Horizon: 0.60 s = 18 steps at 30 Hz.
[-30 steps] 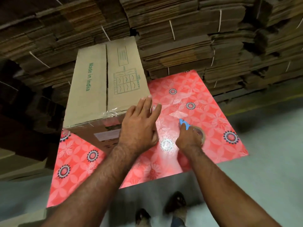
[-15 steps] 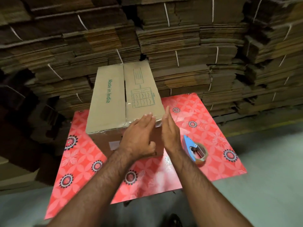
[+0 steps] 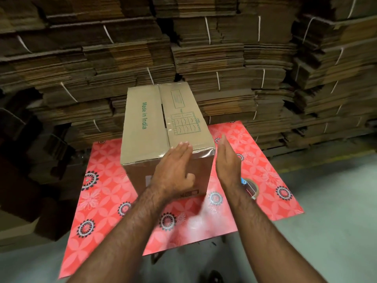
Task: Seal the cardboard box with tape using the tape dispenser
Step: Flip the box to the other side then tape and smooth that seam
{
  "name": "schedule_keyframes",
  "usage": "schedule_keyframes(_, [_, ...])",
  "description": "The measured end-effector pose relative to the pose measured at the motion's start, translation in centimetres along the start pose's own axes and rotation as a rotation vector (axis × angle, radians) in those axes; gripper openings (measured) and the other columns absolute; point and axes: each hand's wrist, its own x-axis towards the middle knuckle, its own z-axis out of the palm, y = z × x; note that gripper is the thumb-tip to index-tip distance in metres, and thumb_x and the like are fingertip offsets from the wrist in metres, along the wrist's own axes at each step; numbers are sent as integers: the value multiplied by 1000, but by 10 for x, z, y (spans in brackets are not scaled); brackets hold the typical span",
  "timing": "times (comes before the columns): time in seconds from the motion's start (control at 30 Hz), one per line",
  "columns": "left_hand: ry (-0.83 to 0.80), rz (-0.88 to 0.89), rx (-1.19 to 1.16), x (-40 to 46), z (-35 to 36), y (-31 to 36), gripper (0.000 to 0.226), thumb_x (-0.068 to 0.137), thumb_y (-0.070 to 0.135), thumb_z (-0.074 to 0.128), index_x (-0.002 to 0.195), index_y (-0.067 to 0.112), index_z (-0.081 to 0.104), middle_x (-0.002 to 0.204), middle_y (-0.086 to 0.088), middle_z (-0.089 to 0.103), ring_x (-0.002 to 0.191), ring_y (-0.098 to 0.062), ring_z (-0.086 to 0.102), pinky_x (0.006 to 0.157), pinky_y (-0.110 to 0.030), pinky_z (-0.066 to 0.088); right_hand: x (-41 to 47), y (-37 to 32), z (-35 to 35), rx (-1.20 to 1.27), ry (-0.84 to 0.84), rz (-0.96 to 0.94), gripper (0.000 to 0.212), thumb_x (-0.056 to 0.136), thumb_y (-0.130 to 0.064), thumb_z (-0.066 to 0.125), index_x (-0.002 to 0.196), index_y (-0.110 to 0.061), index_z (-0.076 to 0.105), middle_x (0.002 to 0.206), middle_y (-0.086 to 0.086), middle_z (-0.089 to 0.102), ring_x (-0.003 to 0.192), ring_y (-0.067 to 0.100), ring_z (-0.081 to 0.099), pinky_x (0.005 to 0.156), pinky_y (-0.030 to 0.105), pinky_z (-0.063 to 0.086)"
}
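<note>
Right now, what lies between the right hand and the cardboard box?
Nothing: in the head view the open right hand stands beside the cardboard box's right near corner, apart from it, with only red flowered table cover showing through the gap.

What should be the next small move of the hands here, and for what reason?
Probably bring the right hand onto the near right corner of the cardboard box and press down the shiny tape there. The left hand lies flat over the near top edge, the right one hangs open beside the box, and the tape dispenser lies on the table.
</note>
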Motion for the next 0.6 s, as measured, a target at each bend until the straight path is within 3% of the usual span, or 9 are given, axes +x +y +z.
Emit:
schedule_keyframes(0.1, [-14, 26, 27, -4, -1, -8, 86, 74, 28, 54, 154, 9, 30, 163, -8, 24, 151, -19, 20, 123, -29, 3, 8, 0, 14, -55, -21, -88, 56, 105, -44, 38, 153, -17, 42, 146, 9, 57, 135, 24, 53, 103, 23, 38])
schedule_keyframes(0.2, [-16, 30, 18, -1, -2, -7, 82, 76, 24, 58, 153, 10, 33, 162, -7, 26, 150, -18, 23, 123, -30, 7, 4, 20, 29, -101, -23, -93, 62, 103, -45, 35, 160, -23, 26, 133, 17, 65, 121, 36, 61, 88, 31, 46])
schedule_keyframes(0.27, [-9, 27, 17, 4, 0, -10, 83, 73, 27, 53, 153, 12, 35, 162, -6, 29, 149, -17, 26, 124, -32, 12, -3, 41, 36, -156, 10, -58, 59, 106, -40, 35, 161, -29, 17, 117, 25, 70, 105, 45, 65, 73, 35, 44])
schedule_keyframes(0.33, [-16, 40, 32, 5, 1, -14, 86, 69, 30, 47, 152, 13, 37, 161, -6, 29, 149, -18, 27, 123, -34, 17, -11, 61, 43, -185, 15, -27, 60, 105, -32, 35, 159, -29, 9, 117, 23, 71, 105, 43, 67, 71, 29, 39])
schedule_keyframes(0.4, [-15, 58, 46, 5, 3, -17, 88, 67, 30, 45, 152, 12, 36, 162, -6, 27, 149, -19, 26, 123, -35, 17, -14, 78, 51, -161, 9, 1, 67, 96, -23, 33, 155, -25, 1, 124, 17, 70, 110, 37, 67, 73, 20, 33])
schedule_keyframes(0.47, [-32, 73, 51, 4, 2, -17, 89, 66, 30, 44, 153, 11, 34, 162, -7, 26, 150, -20, 25, 124, -33, 15, -18, 78, 54, -127, -1, 16, 69, 96, -18, 34, 159, -19, 6, 139, 18, 60, 122, 35, 62, 83, 13, 30])
schedule_keyframes(0.53, [-47, 83, 53, 6, -1, -16, 90, 66, 30, 43, 153, 12, 34, 162, -8, 26, 150, -20, 25, 123, -32, 14, -21, 66, 55, -59, 83, -33, 69, 97, -19, 37, 160, -5, 10, 159, 19, 34, 143, 33, 41, 106, 6, 20])
schedule_keyframes(0.6, [-65, 84, 28, 8, -7, -16, 88, 68, 30, 45, 153, 13, 34, 162, -7, 26, 150, -18, 25, 122, -30, 15, -26, 43, 55, -26, 212, -124, 75, 94, -15, 43, 158, 4, 10, 164, 14, 14, 154, 25, 19, 119, 13, 8])
